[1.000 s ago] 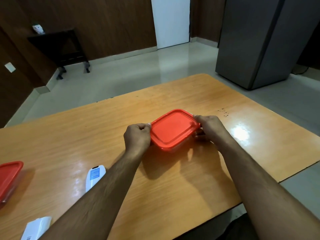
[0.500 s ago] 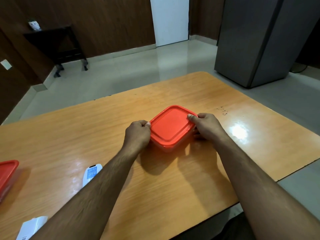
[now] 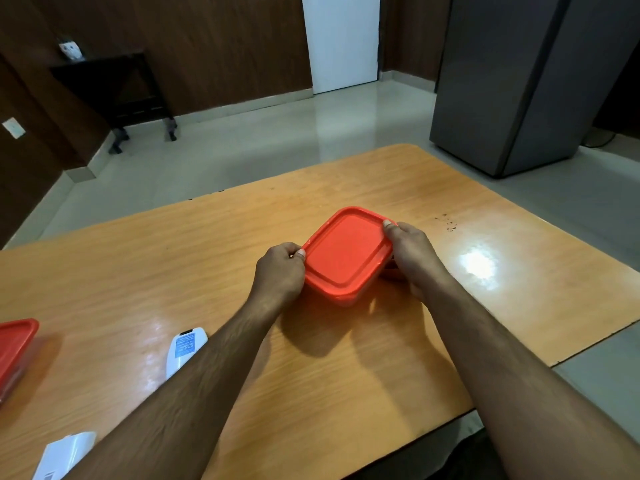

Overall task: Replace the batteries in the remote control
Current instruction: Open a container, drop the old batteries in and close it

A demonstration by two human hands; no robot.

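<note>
**Container lid under both hands, remote waiting near the front edge**

While both hands work at the red-lidded square plastic container (image 3: 346, 256) in the middle of the orange wooden table (image 3: 519, 271), the task looks to be at an early or a closing stage, and the frame does not settle which; the left hand (image 3: 278, 273) has its fingers curled round the container's left corner with the thumb tip on the lid rim; the right hand (image 3: 412, 251) grips the right side, thumb on the far right corner of the lid, fingers tucked below. Whether the lid is being pried up or pressed down cannot be told; what the container holds is hidden. The white remote control (image 3: 185, 351) lies untouched toward the table's front-left, back side up with a blue label showing, partly behind the left forearm; a white piece (image 3: 64, 455) that may be its battery cover sits at the front-left corner. A second red-lidded container (image 3: 14, 348) stands at the left edge. No batteries are visible, so any swap cannot be confirmed.
</note>
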